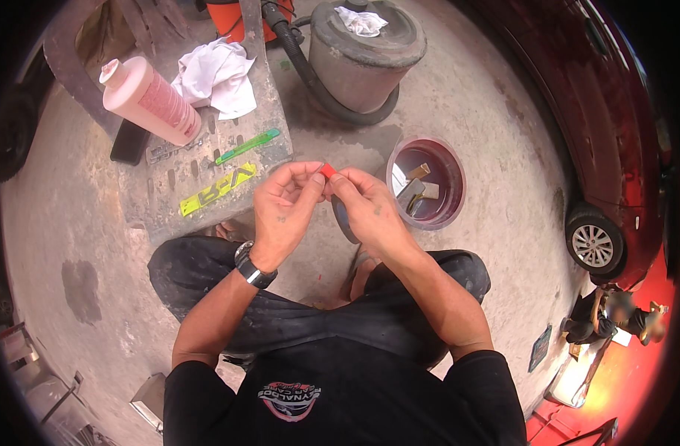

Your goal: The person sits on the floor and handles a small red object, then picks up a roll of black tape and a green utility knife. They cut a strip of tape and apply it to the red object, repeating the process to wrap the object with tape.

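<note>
A small red piece (pixel 328 171), too small to name further, is pinched between the fingertips of both my hands. My left hand (pixel 286 212), with a watch on its wrist, has thumb and fingers closed on one end. From the other side my right hand (pixel 373 212) grips it the same way. Below the right palm shows part of a dark, rounded thing (pixel 344 223); I cannot tell whether the hand touches it. Left of my hands, a green cutter knife (pixel 248 146) and a yellow strip (pixel 218 189) with dark marks lie on a worn grey plastic chair (pixel 150 215).
On the chair also stand a pinkish-white bottle (pixel 150 100), a crumpled white cloth (pixel 217 78) and a dark flat object (pixel 129 142). A round tub (pixel 459 186) holds liquid and several small blocks. Beyond are a lidded bin (pixel 347 70) and black hose (pixel 299 59). A red car (pixel 607 156) stands right.
</note>
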Demonstrator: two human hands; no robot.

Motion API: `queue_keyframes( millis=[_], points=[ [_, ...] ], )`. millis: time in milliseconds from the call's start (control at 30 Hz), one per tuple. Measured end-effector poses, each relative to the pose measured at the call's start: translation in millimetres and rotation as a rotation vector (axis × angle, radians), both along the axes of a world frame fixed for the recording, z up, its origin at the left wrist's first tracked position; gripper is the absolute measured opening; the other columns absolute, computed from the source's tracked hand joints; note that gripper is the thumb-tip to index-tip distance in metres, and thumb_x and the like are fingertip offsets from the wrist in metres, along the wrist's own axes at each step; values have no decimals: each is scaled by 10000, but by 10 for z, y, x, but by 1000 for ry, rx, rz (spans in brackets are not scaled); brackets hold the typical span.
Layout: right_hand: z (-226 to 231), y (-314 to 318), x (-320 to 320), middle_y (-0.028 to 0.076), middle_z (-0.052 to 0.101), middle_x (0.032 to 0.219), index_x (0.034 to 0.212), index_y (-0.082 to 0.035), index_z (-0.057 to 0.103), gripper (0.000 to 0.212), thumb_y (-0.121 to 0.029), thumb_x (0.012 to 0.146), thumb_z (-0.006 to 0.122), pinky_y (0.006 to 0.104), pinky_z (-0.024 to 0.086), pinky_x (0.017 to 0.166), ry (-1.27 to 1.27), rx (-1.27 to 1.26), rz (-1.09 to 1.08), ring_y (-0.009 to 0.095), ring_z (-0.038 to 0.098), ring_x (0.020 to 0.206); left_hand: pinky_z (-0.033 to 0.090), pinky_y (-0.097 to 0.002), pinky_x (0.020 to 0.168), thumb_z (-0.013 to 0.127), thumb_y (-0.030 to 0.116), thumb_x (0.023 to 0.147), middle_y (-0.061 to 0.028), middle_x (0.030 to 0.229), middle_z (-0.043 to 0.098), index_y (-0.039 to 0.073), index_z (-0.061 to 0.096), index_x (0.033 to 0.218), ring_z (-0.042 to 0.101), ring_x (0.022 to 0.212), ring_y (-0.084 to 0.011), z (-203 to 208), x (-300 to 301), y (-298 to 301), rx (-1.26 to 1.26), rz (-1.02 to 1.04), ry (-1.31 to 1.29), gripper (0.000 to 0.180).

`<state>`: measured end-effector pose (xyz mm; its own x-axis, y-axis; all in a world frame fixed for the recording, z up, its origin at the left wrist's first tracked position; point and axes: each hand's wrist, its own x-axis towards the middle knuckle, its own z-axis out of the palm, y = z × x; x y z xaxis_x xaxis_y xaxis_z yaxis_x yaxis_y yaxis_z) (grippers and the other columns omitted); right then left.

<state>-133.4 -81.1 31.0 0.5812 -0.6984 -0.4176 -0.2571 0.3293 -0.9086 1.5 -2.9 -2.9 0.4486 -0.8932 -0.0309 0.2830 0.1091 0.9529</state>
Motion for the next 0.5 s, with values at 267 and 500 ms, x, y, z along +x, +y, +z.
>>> queue_keyframes(
  millis=[267,500],
  points=[
    [32,9,3,42,671,1037,1056,9,664,311,-269,1069,525,277,443,926,11,-5,10,112,573,1008,586,-267,789,650,22,1008,-92,1027,738,-46,648,1169,714,890,-129,10,4,0,-8,-7,22,175],
    [19,45,33,-27,561,771,979,4,673,278,-231,1048,542,261,384,595,-15,-107,-54,54,457,700,582,-264,782,656,32,1007,-85,1013,738,-40,654,1152,707,861,-123,-1,-9,-9,0,6,9,161]
  ],
)
